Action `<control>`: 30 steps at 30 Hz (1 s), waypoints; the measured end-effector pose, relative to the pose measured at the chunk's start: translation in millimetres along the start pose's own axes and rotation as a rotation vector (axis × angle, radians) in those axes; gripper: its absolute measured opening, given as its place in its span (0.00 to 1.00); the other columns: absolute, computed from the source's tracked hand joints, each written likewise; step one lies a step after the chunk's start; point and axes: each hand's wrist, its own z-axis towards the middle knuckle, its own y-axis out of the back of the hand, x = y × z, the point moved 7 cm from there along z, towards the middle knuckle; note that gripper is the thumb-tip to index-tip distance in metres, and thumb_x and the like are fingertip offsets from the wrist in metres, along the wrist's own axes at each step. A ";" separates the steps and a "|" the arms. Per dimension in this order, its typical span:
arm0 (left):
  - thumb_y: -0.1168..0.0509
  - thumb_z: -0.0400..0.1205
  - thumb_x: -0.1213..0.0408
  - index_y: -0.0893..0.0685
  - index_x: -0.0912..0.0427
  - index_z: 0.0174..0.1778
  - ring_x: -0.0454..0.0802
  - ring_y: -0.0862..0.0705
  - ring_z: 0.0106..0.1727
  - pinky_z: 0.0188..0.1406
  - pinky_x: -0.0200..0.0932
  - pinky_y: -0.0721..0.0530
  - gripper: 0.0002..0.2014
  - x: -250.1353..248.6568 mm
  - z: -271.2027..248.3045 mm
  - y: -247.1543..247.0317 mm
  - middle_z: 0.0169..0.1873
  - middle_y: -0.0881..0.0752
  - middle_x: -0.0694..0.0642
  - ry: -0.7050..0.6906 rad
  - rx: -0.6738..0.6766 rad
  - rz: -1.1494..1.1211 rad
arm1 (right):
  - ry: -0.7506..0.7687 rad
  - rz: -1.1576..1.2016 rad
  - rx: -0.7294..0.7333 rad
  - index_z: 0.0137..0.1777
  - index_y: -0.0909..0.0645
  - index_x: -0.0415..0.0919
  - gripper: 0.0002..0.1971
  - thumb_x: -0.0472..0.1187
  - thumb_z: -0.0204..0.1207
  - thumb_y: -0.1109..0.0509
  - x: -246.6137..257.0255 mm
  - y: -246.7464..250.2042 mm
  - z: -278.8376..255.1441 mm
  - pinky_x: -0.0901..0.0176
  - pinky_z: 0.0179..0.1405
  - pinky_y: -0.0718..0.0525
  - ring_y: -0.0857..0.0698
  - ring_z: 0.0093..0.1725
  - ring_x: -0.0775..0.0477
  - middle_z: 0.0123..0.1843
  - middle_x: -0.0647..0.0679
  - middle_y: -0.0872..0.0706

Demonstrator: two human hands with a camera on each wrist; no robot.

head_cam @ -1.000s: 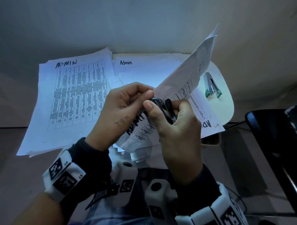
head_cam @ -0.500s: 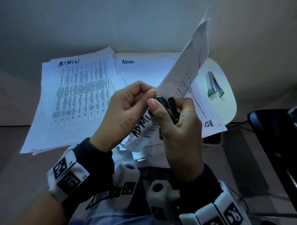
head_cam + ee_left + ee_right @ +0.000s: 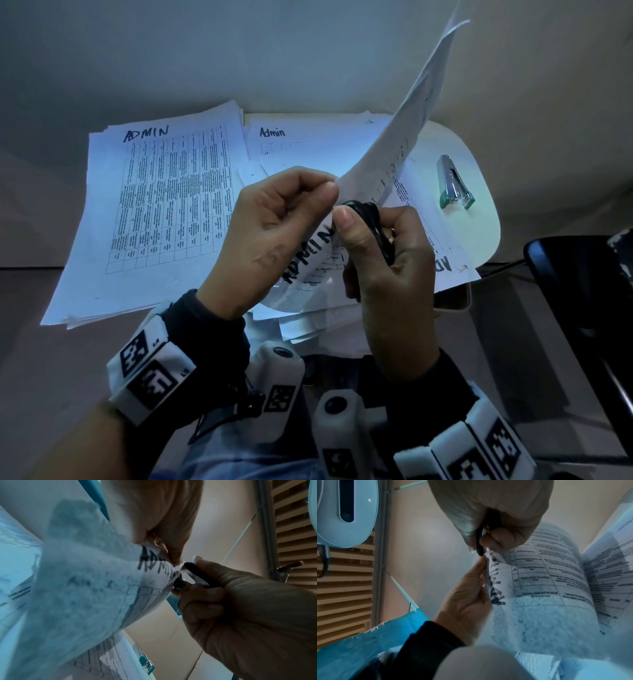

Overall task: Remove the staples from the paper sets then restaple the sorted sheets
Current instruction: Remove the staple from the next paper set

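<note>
Paper (image 3: 394, 147), one stapled set marked ADMIN, is lifted off the surface (image 3: 479, 219) and held up between both hands, its free end fanning upward and away from the remover. That lift seems deliberate: it brings the stapled corner to where the tool can bite from both faces, and it lets the loose sheets hang clear of the work.

The left hand (image 3: 274, 222) sits just left of the remover, fingers curled, thumb and forefinger pinching the paper's corner right beside the tool; from the left wrist view the pinch lands at the end of the written word, touching the remover's tip. I judge this grip is there to brace the corner so the sheets do not tear as the staple is drawn.

The right hand (image 3: 387, 253) is wrapped round the black remover (image 3: 373, 226), thumb on top and fingers folded beneath, squeezing it. The wrist is cocked upward, the tool's nose pointing toward the left thumb. The staple itself is too small to make out, so I cannot tell whether it is out yet.

Behind the remover, flat on the surface, lie two more sets (image 3: 154, 212) headed ADMIN and Admin. The stapler (image 3: 454, 183) rests well to the remover's right, apart from the papers, likely parked for restapling.
</note>
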 end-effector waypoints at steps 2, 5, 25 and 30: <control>0.33 0.77 0.63 0.12 0.49 0.40 0.41 0.15 0.38 0.41 0.34 0.18 0.05 -1.3 0.1 0.0 0.34 0.12 0.45 -0.010 -0.005 -0.007 | 0.009 0.017 -0.015 0.39 0.24 0.46 0.14 0.55 0.66 0.29 -0.6 0.2 -0.7 0.64 0.26 0.28 0.26 0.23 0.58 0.28 0.52 0.18; 0.31 0.75 0.64 0.12 0.49 0.39 0.42 0.14 0.39 0.43 0.35 0.17 0.05 -1.9 -0.7 -0.5 0.35 0.12 0.46 -0.004 0.000 -0.007 | 0.014 0.004 -0.038 0.38 0.25 0.45 0.14 0.55 0.67 0.30 -2.6 0.5 -0.9 0.60 0.26 0.29 0.27 0.22 0.55 0.24 0.54 0.22; 0.32 0.74 0.68 0.17 0.58 0.37 0.38 0.16 0.31 0.34 0.30 0.20 0.02 1.0 3.9 -3.0 0.28 0.13 0.46 0.081 -0.026 -0.089 | 0.076 -0.105 0.007 0.46 0.24 0.51 0.15 0.55 0.66 0.26 -5.6 5.2 -0.6 0.65 0.32 0.24 0.20 0.27 0.61 0.29 0.59 0.18; 0.29 0.71 0.68 0.15 0.57 0.36 0.44 0.14 0.31 0.33 0.34 0.17 0.02 8.8 3.5 -0.6 0.30 0.12 0.52 0.172 0.009 -0.161 | 0.081 -0.167 -0.008 0.46 0.24 0.46 0.17 0.53 0.65 0.24 -2.5 5.0 -2.1 0.69 0.32 0.23 0.18 0.29 0.61 0.33 0.54 0.14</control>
